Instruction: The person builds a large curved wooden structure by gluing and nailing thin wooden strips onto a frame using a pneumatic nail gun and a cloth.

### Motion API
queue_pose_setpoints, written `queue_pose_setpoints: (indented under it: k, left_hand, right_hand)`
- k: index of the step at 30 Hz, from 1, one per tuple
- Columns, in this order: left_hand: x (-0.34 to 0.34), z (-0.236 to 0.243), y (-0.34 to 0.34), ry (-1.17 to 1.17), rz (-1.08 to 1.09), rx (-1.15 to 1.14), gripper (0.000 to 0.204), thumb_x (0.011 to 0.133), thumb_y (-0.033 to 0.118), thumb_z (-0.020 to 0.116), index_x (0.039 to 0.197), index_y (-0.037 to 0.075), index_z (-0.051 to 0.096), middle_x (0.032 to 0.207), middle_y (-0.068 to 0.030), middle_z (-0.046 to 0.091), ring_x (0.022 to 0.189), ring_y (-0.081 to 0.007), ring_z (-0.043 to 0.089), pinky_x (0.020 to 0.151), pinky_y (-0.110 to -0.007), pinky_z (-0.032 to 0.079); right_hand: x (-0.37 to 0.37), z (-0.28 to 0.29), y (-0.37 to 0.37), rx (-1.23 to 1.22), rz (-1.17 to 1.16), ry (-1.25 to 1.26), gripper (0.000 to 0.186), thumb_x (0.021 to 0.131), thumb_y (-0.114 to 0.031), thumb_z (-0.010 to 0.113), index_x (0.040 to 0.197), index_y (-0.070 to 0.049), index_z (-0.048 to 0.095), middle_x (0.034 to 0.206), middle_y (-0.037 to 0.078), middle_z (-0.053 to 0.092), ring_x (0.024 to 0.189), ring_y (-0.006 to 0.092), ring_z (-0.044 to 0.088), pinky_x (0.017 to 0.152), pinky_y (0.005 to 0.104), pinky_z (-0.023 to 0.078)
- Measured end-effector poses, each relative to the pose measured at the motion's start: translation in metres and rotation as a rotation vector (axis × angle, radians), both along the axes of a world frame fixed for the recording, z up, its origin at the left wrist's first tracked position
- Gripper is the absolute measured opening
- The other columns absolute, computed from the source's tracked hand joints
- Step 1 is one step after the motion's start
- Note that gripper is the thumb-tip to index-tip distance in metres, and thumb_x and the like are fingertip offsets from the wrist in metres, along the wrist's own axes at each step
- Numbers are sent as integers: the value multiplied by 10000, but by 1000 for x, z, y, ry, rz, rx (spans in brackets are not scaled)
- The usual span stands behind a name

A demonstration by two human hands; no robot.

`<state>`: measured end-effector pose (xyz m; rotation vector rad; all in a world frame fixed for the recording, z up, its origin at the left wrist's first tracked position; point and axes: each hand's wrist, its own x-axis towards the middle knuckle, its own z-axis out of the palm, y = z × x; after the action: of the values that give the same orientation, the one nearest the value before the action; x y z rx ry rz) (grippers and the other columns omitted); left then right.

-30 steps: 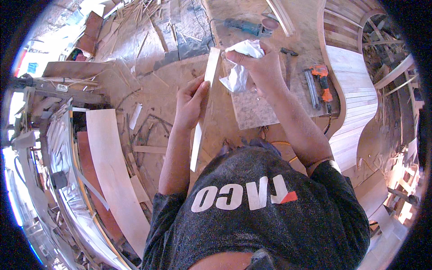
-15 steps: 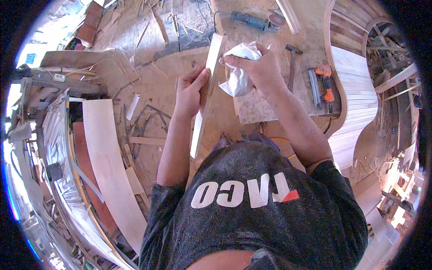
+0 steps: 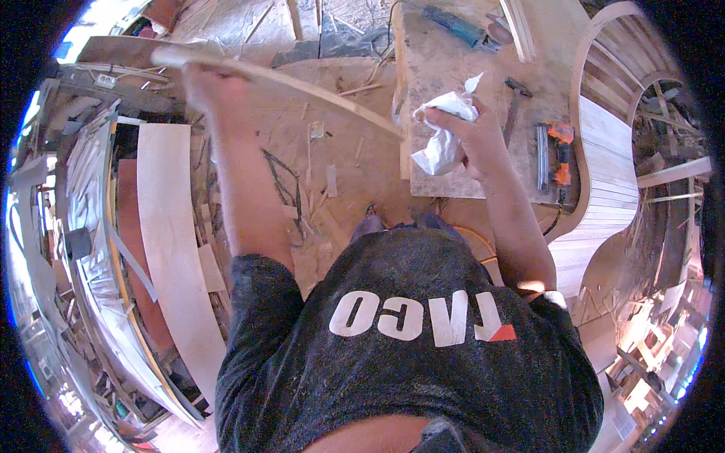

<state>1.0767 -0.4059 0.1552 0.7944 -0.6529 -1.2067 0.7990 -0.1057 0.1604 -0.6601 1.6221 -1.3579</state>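
Observation:
My left hand (image 3: 215, 87) is stretched out to the far left, smeared by motion, its fingers closed on a long, narrow wood strip (image 3: 332, 98). The strip slants from the hand down to the right, its far end close to the edge of a wooden work surface (image 3: 427, 187). Over that surface, my right hand (image 3: 483, 140) grips a crumpled white cloth or paper (image 3: 442, 153). Its folds hang below the fingers and hide part of them.
On the work surface are a blue-green angle grinder (image 3: 457, 29), a hammer (image 3: 513, 113), an orange nail gun (image 3: 560, 151) and wood strips (image 3: 518, 30). A curved slatted wooden piece (image 3: 604, 166) stands right. Long boards (image 3: 165, 196) lean left; scraps litter the floor.
My left hand has swung away to the far left with the wood strip, which turned from upright to slanting. My right hand, still with the white cloth or paper, sits slightly further right and lower.

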Motion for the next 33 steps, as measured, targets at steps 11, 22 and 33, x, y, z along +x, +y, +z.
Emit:
queue_pose_setpoints:
  k: [11, 22, 33]
  left_hand:
    - [43, -12, -1, 278, 62, 186, 354, 979, 291, 502, 1173, 18, 617, 1142, -137, 618, 982, -293, 628, 828, -468, 543]
    - [-4, -53, 25, 155, -107, 227, 382, 989, 314, 503, 1176, -2, 610, 1106, -140, 629, 942, -288, 633, 801, -449, 544]
    - [-152, -71, 85, -64, -334, 317, 412, 999, 336, 505, 1179, -22, 603, 1070, -143, 639, 902, -283, 638, 774, -431, 544]
  right_hand:
    - [-6, 22, 15, -178, 378, -266, 349, 779, -19, 821, 1097, -4, 679, 1079, 128, 726, 831, 180, 712, 732, 342, 600]
    - [4, 17, 15, -115, 338, 35, 340, 756, -97, 869, 1058, -58, 716, 994, 34, 728, 907, 123, 672, 804, 315, 553]
    - [-11, 41, 38, -71, 93, 138, 444, 724, -316, 895, 1032, -48, 719, 933, 61, 757, 834, 160, 701, 763, 328, 549]
